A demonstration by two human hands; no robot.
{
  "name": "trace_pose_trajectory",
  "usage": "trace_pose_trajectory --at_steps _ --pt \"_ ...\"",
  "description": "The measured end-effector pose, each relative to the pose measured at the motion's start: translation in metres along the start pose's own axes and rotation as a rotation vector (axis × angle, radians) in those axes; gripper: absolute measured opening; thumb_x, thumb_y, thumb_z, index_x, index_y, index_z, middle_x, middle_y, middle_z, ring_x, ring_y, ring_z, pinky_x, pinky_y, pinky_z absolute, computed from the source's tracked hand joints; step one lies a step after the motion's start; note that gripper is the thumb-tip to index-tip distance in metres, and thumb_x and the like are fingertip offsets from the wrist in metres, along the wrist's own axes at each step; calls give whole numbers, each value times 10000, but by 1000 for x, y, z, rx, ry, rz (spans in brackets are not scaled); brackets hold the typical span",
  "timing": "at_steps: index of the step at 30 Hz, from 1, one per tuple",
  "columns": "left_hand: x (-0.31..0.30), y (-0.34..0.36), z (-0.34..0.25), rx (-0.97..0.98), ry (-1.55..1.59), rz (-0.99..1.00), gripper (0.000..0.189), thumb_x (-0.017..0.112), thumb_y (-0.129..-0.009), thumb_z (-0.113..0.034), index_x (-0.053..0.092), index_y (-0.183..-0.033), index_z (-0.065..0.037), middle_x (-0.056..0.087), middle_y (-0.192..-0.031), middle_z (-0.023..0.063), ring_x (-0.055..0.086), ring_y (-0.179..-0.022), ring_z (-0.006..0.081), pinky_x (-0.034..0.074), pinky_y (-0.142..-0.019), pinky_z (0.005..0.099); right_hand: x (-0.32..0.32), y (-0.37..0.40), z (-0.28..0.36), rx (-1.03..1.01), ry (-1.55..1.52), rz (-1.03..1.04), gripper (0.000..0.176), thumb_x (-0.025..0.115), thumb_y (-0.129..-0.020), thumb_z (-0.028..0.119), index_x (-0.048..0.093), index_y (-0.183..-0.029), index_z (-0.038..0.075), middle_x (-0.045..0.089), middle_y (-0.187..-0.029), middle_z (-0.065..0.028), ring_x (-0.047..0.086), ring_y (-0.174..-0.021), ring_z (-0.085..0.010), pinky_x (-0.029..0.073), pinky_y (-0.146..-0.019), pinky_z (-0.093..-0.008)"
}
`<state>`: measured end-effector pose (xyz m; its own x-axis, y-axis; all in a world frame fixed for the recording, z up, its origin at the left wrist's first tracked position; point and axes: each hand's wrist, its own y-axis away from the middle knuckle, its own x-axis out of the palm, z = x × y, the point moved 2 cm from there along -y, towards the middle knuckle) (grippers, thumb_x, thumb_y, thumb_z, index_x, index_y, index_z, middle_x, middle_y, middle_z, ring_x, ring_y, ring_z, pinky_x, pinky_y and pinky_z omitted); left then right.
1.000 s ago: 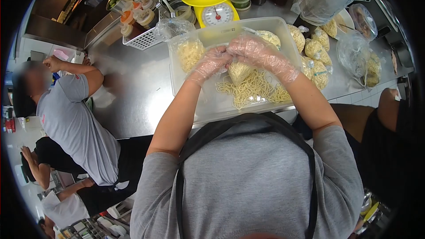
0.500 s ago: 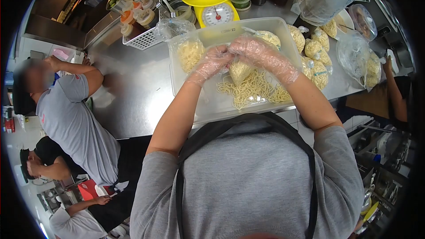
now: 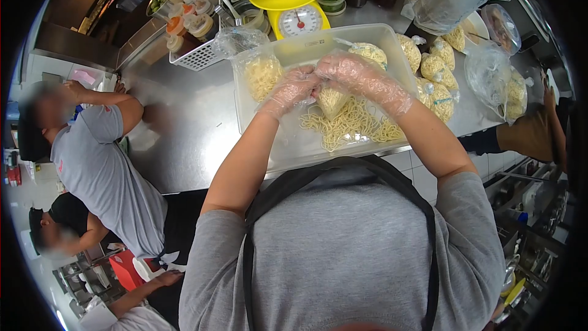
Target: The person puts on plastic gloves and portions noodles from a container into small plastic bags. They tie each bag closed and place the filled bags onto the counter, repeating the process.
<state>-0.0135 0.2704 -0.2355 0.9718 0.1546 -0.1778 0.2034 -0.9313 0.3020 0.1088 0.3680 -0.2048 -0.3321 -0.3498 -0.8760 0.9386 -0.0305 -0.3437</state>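
Both hands wear clear plastic gloves and meet over a large translucent tray (image 3: 248,138). My left hand (image 3: 297,87) and my right hand (image 3: 346,72) are closed on the gathered top of a clear bag of noodles (image 3: 332,103), whose filled part hangs below them. Loose noodles (image 3: 352,124) lie under and beside that bag. Another noodle bag (image 3: 263,78) stands at the tray's left side, and a tied one (image 3: 369,54) lies behind my right hand. The fingertips overlap, so the bag's neck is mostly hidden.
A yellow scale (image 3: 300,20) stands behind the tray. A white basket (image 3: 199,55) of bottles is at the back left. Several tied noodle bags (image 3: 438,68) and a large plastic bag (image 3: 456,0) are on the right. Co-workers (image 3: 110,165) stand at the left; another person (image 3: 533,138) is at the right edge.
My hands and the bag stay almost in place. At the left, the people in the background have shifted, and the person at the right edge has moved nearer the counter.
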Motion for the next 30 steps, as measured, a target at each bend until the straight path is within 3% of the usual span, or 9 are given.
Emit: trace_pose_trajectory --at_steps 6,9,11,14,18,21,23,26,30 --pt "3 -1 1 -18 62 23 118 541 -810 -164 569 -780 -53 483 -608 -9 444 -561 78 378 -528 225 -1 3 6 122 -92 27 159 579 -728 94 575 -885 79 574 -921 -125 546 -894 -323 448 -793 -393" --pt "0 -5 5 -62 -177 20 139 562 -789 -164 582 -859 -45 525 -679 5 470 -612 79 391 -572 224 -4 2 8 167 -157 42 163 564 -742 100 563 -904 80 567 -901 -124 543 -900 -324 447 -797 -388" --pt "2 -5 5 138 -1 46 243 581 -770 -158 572 -979 -34 570 -822 29 514 -744 88 420 -678 234 -8 2 11 197 -156 80 156 571 -738 95 559 -892 73 564 -879 -125 543 -903 -323 444 -797 -388" --pt "-3 -6 3 143 -200 5 337 590 -763 -157 540 -1068 -23 574 -954 45 519 -875 101 420 -782 253 -3 2 7 186 -169 79 148 576 -728 86 552 -872 62 564 -858 -128 547 -883 -322 441 -783 -389" --pt "1 0 -1 130 -238 -20 310 592 -765 -156 546 -1042 -25 582 -951 43 526 -906 114 419 -816 265 -1 1 0 180 -259 101 141 581 -711 84 518 -831 44 557 -846 -126 539 -835 -313 433 -742 -382" --pt "1 -1 1 218 -128 -4 257 587 -773 -144 547 -997 -27 582 -901 36 527 -840 114 432 -768 273 0 3 -9 221 -297 58 186 593 -669 70 412 -693 33 484 -693 -94 503 -728 -280 410 -643 -349" --pt "-5 2 -5 177 -605 -44 180 578 -783 -132 551 -928 -29 572 -821 16 510 -757 100 438 -699 270 -3 4 -16 329 -328 93 179 590 -636 65 416 -674 40 478 -645 -90 474 -634 -239 396 -585 -323" --pt "2 6 -8 324 -261 -198 121 570 -791 -118 555 -868 -26 555 -756 0 485 -696 86 432 -642 260 -1 8 -27 305 -414 -2 161 577 -615 47 422 -661 48 460 -613 -55 414 -585 -169 371 -552 -292" --pt "3 7 -9 221 -267 -135 118 593 -792 -123 568 -849 -22 551 -727 0 488 -680 77 431 -640 246 -1 10 -33 350 -524 21 138 582 -638 59 450 -676 63 458 -610 -26 400 -592 -119 373 -553 -285"
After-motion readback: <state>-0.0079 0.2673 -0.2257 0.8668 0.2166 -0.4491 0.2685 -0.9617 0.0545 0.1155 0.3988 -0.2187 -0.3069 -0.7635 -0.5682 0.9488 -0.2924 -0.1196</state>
